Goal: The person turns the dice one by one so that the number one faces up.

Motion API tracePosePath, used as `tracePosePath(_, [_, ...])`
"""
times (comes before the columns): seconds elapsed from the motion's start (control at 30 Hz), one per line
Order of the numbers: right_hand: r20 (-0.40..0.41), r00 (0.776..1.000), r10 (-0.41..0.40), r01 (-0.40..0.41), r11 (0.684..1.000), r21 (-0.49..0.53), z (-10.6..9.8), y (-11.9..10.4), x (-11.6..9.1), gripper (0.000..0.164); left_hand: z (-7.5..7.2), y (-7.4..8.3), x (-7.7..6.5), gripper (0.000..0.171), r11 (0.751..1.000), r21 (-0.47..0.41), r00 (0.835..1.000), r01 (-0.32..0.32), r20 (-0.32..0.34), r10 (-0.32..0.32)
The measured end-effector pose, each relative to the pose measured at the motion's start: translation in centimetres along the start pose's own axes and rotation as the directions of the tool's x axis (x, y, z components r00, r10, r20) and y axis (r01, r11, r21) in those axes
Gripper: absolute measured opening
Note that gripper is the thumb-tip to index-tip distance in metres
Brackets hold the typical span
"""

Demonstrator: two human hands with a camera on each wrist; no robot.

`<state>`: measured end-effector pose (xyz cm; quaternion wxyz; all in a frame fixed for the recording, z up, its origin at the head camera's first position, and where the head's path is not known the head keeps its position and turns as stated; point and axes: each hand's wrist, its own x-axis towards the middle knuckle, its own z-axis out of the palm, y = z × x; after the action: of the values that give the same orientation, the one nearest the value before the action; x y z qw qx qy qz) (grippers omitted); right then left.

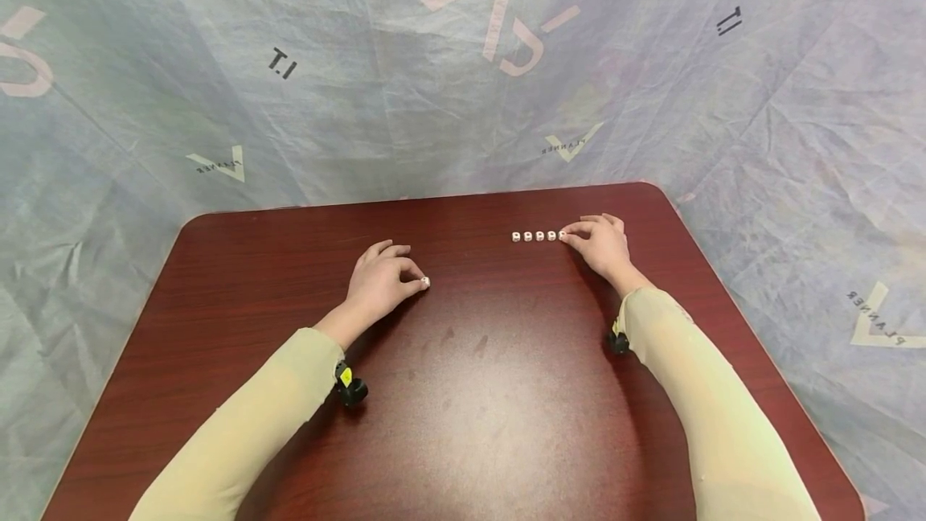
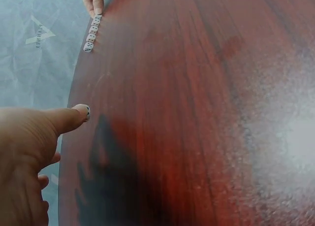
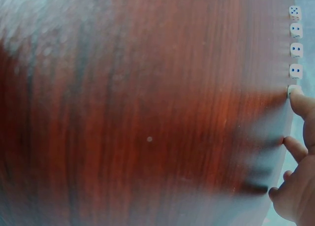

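Several small white dice stand in a straight row near the table's far edge, among them the leftmost die. My right hand pinches the die at the row's right end between thumb and forefinger. In the right wrist view the thumb covers most of that end die, and blue pips show on the other dice, such as the five on the far die. My left hand, left of the row and nearer to me, pinches a single die at its fingertips. Dark pips show on this die beside the thumb.
The dark red wood-grain table has rounded corners and a bright glare at its middle. Grey printed sheeting hangs behind it and on both sides. A black wrist device sits at the left cuff, another at the right.
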<state>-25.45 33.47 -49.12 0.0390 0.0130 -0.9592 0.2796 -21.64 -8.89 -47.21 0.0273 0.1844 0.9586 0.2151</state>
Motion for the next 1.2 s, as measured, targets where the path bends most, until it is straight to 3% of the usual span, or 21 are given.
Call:
tracePosePath(0.2, [0.006,1.0,-0.007,0.007,1.0,-0.001,-0.1,0.0,0.0,0.024,-0.6,0.1,0.0,0.014,0.992,-0.129,0.999,0.004,-0.044,-0.01])
tracePosePath(0.3, [0.006,1.0,-0.009,0.009,1.0,-0.003,-0.1,0.1,0.0,0.024,-0.7,0.1,-0.1,0.014,0.966,-0.257,0.998,0.002,-0.057,-0.017])
tracePosePath(0.43, [0.006,1.0,-0.011,0.011,1.0,-0.007,0.0,0.1,0.0,0.024,-0.6,0.1,-0.1,0.018,0.892,-0.452,0.998,0.012,-0.052,-0.04])
tracePosePath(0.57, [0.003,1.0,-0.013,0.013,1.0,-0.014,0.1,0.2,0.1,0.024,-0.3,0.1,-0.2,0.024,0.79,-0.613,0.996,0.03,-0.048,-0.075])
tracePosePath(0.67, [-0.006,1.0,-0.014,0.014,1.0,-0.009,0.2,0.3,0.1,0.024,0.0,0.4,-0.2,0.026,0.717,-0.697,0.992,0.029,-0.067,-0.105])
tracePosePath(0.73, [-0.009,1.0,-0.017,0.017,1.0,-0.008,0.2,0.3,0.2,0.024,0.2,0.5,-0.3,0.026,0.688,-0.725,0.99,0.015,-0.085,-0.111])
tracePosePath(0.77, [-0.01,1.0,-0.018,0.018,1.0,-0.007,0.2,0.3,0.2,0.024,0.4,0.6,-0.3,0.025,0.688,-0.726,0.989,0.006,-0.095,-0.109])
tracePosePath(0.83, [-0.012,1.0,-0.019,0.018,1.0,-0.006,0.2,0.3,0.2,0.024,0.8,0.5,-0.5,0.023,0.719,-0.695,0.99,-0.004,-0.105,-0.096])
tracePosePath(1.03, [-0.012,1.0,-0.011,0.011,1.0,-0.003,0.1,0.2,0.2,0.024,2.1,-0.1,-0.9,0.013,0.878,-0.478,0.997,-0.002,-0.066,-0.034])
tracePosePath(1.1, [-0.01,1.0,-0.009,0.009,1.0,0.0,0.1,0.2,0.2,0.024,2.4,-0.3,-1.1,0.011,0.908,-0.419,0.998,0.008,-0.048,-0.03])
tracePosePath(1.2, [-0.007,1.0,-0.004,0.004,1.0,0.001,0.1,0.2,0.2,0.024,2.7,-0.5,-1.2,0.009,0.93,-0.366,0.999,0.016,-0.032,-0.03])
